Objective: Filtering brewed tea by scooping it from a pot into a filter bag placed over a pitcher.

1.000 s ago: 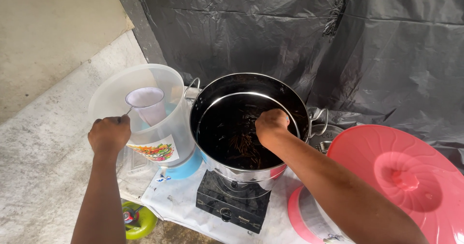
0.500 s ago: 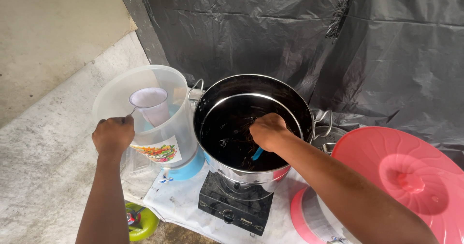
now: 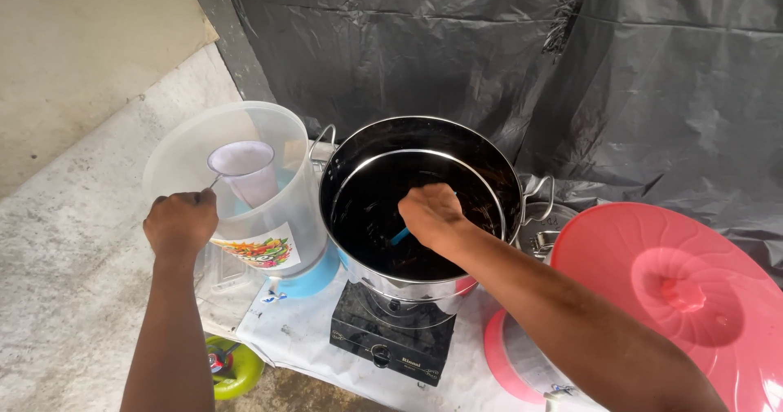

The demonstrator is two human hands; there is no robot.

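My left hand [image 3: 181,223] grips the thin wire handle of a white cloth strainer [image 3: 242,166], holding it over the mouth of a clear plastic container [image 3: 269,216] with a blue base. My right hand [image 3: 432,212] reaches into a large steel pot [image 3: 420,204] of dark liquid and is closed on a blue handle [image 3: 400,236]; the tool's lower end is hidden in the liquid. The pot stands on a black single-burner gas stove [image 3: 391,338].
A big pink plastic lid [image 3: 685,290] lies at the right over a pink-rimmed container [image 3: 510,363]. Black plastic sheeting [image 3: 506,61] hangs behind. A white cloth [image 3: 302,338] covers the table; a green object [image 3: 232,367] sits below at the left. Concrete floor lies to the left.
My right hand has shifted slightly inside the pot, and the blue handle under it now shows. My left hand keeps the strainer over the container.
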